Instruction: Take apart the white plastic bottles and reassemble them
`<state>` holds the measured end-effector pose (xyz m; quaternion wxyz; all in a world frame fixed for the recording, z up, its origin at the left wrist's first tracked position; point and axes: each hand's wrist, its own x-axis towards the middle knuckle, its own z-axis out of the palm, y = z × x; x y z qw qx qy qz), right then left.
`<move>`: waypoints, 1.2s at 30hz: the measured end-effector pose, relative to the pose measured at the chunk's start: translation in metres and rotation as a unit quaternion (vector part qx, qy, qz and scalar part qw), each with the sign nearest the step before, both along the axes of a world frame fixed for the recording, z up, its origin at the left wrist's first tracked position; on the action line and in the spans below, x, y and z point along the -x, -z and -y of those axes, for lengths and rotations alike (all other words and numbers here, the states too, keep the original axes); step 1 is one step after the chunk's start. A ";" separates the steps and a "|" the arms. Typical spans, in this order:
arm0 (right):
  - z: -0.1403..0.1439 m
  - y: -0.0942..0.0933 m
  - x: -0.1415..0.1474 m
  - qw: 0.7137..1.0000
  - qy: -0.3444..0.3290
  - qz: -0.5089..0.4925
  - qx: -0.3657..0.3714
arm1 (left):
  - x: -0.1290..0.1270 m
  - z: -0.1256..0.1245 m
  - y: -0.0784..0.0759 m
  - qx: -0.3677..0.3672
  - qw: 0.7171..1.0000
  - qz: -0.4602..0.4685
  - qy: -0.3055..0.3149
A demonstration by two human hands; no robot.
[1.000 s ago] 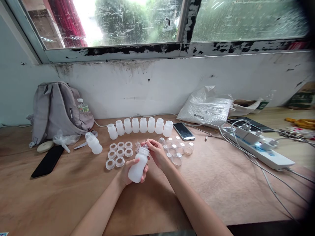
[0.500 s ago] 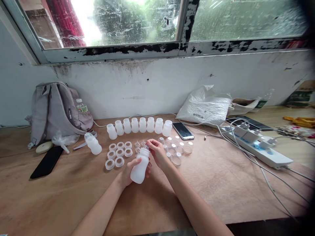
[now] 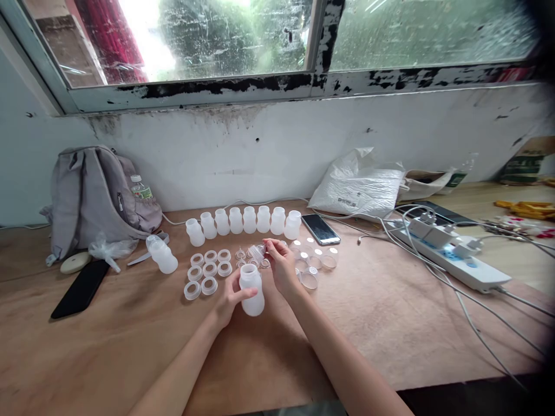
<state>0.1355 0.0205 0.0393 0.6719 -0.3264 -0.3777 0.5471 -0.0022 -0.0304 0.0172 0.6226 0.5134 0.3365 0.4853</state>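
Wooden table [image 3: 411,323] under a grimy window [image 3: 217,34]: the left hand [image 3: 228,300] grips one open bottle [image 3: 251,289] standing on it, fingers closed around it; the right hand [image 3: 281,266] pinches a small cap [image 3: 256,252]. Behind stand eight bottles [image 3: 243,221] in a row, eight rings [image 3: 208,270] left, one phone [image 3: 321,229] right.

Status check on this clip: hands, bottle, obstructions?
Left hand grips bottle, upright, mouth open. Right hand pinches small clear part above it. Rings alongside, apart.

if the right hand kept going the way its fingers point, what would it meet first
Probably the row of white bottles by the wall. The right hand, pinching a small clear part, points up-left toward them; depth is hard to judge.
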 end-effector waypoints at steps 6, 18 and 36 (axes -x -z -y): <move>-0.002 0.002 0.001 0.999 0.052 -0.004 0.016 | 0.000 0.002 -0.004 -0.203 0.944 -0.246 -0.088; -0.005 0.009 0.001 0.997 0.075 -0.010 0.026 | 0.019 0.020 -0.039 -0.415 0.735 -0.475 -0.248; -0.004 0.019 0.004 0.984 0.096 0.147 0.004 | 0.131 -0.089 -0.078 -0.124 0.576 -0.753 -0.293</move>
